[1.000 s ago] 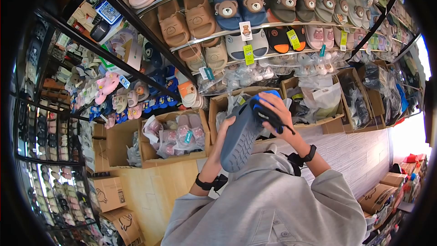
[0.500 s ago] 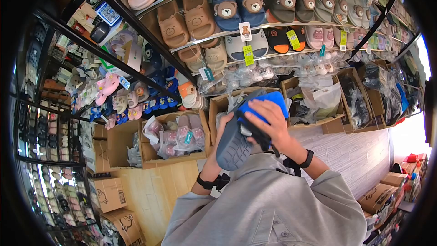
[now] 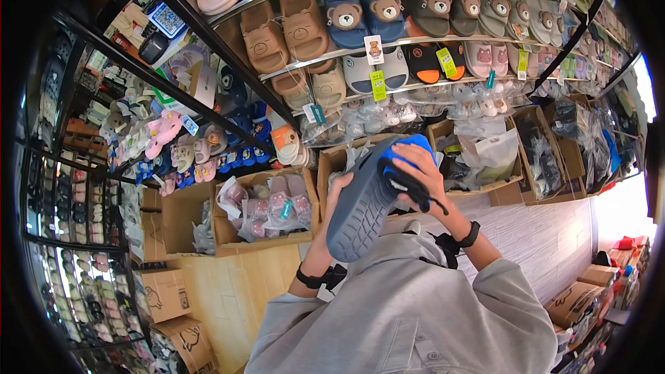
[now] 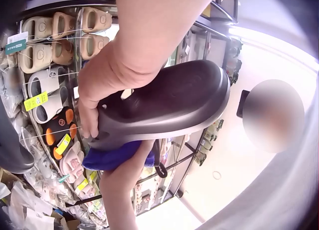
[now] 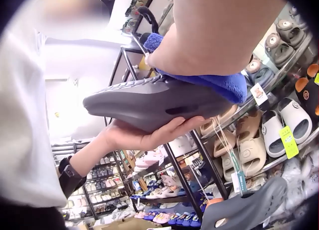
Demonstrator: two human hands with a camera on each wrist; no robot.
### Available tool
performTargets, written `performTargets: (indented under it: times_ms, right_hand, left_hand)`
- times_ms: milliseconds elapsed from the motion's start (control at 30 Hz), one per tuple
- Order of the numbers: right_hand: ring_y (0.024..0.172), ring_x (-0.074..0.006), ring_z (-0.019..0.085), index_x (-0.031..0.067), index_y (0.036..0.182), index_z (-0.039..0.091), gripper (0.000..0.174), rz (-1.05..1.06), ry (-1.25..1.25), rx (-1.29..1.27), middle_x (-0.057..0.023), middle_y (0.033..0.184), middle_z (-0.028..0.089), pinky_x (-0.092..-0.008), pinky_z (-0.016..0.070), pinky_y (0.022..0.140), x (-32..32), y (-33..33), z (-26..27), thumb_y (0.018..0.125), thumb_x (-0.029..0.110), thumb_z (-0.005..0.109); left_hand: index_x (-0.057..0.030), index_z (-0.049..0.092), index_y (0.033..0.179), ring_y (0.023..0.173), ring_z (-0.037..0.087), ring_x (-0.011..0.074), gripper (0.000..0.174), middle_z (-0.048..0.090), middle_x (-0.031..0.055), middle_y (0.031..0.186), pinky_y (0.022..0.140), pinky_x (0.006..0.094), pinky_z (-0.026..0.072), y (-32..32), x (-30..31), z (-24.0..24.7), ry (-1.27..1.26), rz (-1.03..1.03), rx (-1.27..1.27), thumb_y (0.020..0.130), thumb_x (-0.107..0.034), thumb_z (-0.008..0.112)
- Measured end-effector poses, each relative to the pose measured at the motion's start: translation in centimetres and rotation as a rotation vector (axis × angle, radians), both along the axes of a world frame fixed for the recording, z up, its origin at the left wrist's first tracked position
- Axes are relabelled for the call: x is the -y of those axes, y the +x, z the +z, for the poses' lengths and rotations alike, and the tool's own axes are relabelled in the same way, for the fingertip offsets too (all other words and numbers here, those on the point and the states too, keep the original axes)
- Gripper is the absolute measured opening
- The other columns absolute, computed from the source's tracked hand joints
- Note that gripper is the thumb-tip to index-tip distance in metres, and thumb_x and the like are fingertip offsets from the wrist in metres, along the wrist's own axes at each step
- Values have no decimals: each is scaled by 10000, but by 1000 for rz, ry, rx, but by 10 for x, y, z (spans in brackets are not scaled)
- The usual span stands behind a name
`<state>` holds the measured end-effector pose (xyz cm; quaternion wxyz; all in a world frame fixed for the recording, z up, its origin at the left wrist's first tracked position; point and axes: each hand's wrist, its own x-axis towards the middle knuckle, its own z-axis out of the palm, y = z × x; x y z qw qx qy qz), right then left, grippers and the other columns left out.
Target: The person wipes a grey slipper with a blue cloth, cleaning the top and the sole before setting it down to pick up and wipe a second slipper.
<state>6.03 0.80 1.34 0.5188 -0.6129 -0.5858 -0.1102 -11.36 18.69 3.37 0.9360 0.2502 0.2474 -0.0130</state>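
A dark grey moulded clog is tilted in front of the chest, its treaded sole facing the wearer. My left hand grips it along its side; the palm and fingers of the left hand lie under the upper in the right wrist view. My right hand holds a fuzzy blue cloth pad with a black strap against the sole near one end. From the left wrist view, the blue pad shows behind the clog, with the right thumb over it.
A second dark grey clog is low in the right wrist view. Ahead rise shelves of slippers, among them a brown pair. Below them stand cardboard boxes, one with pink bagged slippers. Wooden floor lies at left.
The right hand and blue pad moved down and left over the sole, showing more of the pad, then back up and right. The left hand keeps its grip; the clog shifts slightly.
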Motion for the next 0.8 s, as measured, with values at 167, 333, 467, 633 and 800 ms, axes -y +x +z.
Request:
performTargets:
  times_ms: [167, 333, 467, 633, 800]
  right_hand:
    - [1365, -406, 619, -28, 1458, 632, 594, -83, -16, -325, -223, 1487, 647, -462, 463, 1174, 3, 4, -4, 1018, 357, 734]
    - [1328, -389, 644, -41, 1461, 622, 525, -241, -142, -472, -227, 1448, 668, -433, 476, 1139, 0, 2, -2, 1039, 262, 699]
    - [1340, -398, 625, 4, 1463, 648, 586, -263, -43, -229, -200, 1481, 654, -458, 464, 1162, -8, -1, 3, 927, 179, 807]
    - [1332, -410, 633, 57, 1454, 672, 655, -185, -21, 40, -193, 1485, 648, -527, 488, 1127, -12, -22, 22, 873, 299, 857]
    - [1392, -365, 613, 126, 1470, 670, 695, 88, -89, 244, -167, 1528, 626, -511, 491, 1152, -4, -40, 32, 862, 415, 843]
  left_hand:
    - [0, 660, 1381, 929, 804, 262, 576, 787, 161, 1187, 840, 369, 681, -6, -7, -11, -50, 17, -45, 1032, -455, 617]
    - [-2, 674, 1375, 939, 807, 255, 546, 792, 161, 1196, 839, 354, 681, -7, -6, -11, -108, 55, -31, 1036, -427, 624]
    - [-11, 681, 1373, 939, 808, 258, 521, 795, 158, 1192, 840, 367, 682, -3, -2, -11, -123, 83, 56, 1058, -417, 591]
    - [-33, 650, 1406, 1050, 773, 229, 513, 756, 143, 1264, 948, 364, 644, 3, 2, -7, -65, 83, 150, 1085, -419, 544]
    - [-76, 673, 1379, 1094, 741, 213, 488, 746, 105, 1257, 987, 372, 613, -4, 29, 18, 676, 253, 216, 1093, -438, 514]
